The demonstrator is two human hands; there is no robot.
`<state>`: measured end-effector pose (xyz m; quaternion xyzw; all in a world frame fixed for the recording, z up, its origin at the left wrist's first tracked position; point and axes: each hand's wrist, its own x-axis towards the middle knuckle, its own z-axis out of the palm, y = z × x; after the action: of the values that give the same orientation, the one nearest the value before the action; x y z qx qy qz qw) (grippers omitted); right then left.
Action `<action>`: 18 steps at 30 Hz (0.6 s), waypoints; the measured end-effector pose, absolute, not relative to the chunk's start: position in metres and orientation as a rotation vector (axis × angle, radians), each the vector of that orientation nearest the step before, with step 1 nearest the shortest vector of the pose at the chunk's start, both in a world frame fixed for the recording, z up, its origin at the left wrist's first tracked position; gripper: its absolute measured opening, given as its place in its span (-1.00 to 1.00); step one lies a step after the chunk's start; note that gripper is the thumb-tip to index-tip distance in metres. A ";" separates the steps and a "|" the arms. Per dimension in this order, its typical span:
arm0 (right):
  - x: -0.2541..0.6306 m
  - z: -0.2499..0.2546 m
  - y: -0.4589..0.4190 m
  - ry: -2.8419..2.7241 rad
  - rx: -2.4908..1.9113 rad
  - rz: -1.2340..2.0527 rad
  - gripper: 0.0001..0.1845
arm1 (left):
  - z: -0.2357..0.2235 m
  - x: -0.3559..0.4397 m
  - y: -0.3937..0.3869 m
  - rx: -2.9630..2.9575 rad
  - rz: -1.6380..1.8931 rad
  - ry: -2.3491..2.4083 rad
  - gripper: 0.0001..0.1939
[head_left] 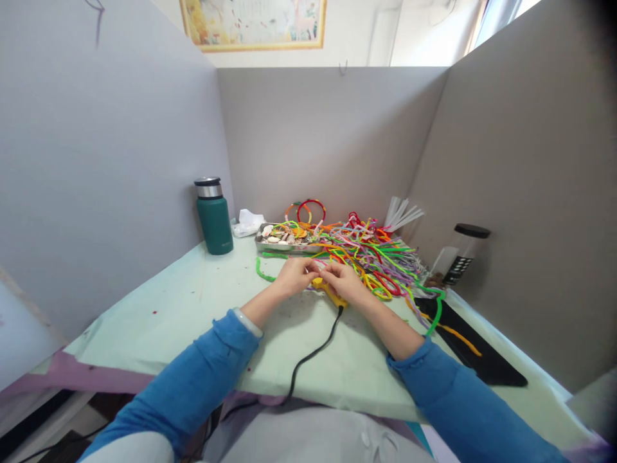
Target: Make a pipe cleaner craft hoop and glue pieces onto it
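My left hand (295,275) and my right hand (343,281) meet over the table, fingertips pinched close together. Whatever they grip is small and mostly hidden by the fingers; a thin pink strand shows just behind the fingertips, and I cannot tell if it is held. Below the hands lies a yellow glue gun (332,294), its black cord (313,354) running toward the front edge. A green pipe cleaner (263,273) curves beside my left hand. A tangled pile of coloured pipe cleaners (376,254) spreads behind and right of my right hand.
A metal tray (277,247) of flat pieces stands at the back, near two wrapped rings (311,209). Around them are a green bottle (214,218), white plastic (248,222), white sticks (402,215), a clear jar (463,254) and a black flat object (491,360). Grey partitions enclose the table.
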<state>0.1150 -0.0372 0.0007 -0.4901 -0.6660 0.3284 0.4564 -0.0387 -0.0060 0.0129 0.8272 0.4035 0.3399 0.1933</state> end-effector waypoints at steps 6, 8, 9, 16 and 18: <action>0.116 -0.001 -0.036 -1.648 -1.215 0.797 -0.70 | 0.011 -0.039 -0.004 2.334 0.972 1.125 -0.85; 0.116 -0.002 -0.035 -1.652 -1.222 0.786 -0.70 | 0.011 -0.039 -0.004 2.331 0.971 1.134 -0.84; 0.116 -0.002 -0.035 -1.656 -1.226 0.780 -0.70 | 0.011 -0.039 -0.005 2.330 0.968 1.138 -0.84; 0.118 -0.005 -0.032 -1.698 -1.230 0.730 -0.70 | 0.011 -0.038 -0.006 2.321 0.948 1.138 -0.84; 0.118 -0.006 -0.031 -1.725 -1.239 0.679 -0.72 | 0.010 -0.038 -0.004 2.318 0.947 1.144 -0.84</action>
<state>0.1179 -0.0308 -0.0063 -0.4988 -0.6946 0.2734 0.4404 -0.0384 -0.0045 0.0099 0.8262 0.4076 0.3376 0.1932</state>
